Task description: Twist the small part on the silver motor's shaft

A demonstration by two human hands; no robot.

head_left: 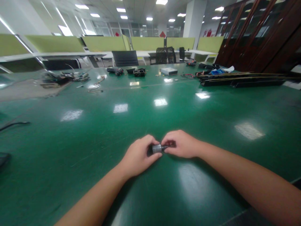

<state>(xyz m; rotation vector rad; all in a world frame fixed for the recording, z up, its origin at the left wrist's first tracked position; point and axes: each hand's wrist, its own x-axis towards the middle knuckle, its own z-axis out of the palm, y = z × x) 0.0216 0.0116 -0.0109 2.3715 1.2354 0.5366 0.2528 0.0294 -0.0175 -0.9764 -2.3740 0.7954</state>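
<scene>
A small silver metal cylinder (157,148) with a dark left end lies sideways just above or on the green table; I cannot tell which. Thumb and fingers of my left hand (139,155) are closed around it. From its right end runs a thin dark shaft (166,146), pinched by the fingertips of my right hand (181,144). My two hands almost meet over the part. Its exact kind is too small to make out, and my fingers hide some of it.
The glossy green table (94,135) spreads around my hands. Along its far side lie a white box (168,71), black parts (139,72), long black rails (242,80) and a heap of cables (68,77). A black cable (15,124) lies at the left.
</scene>
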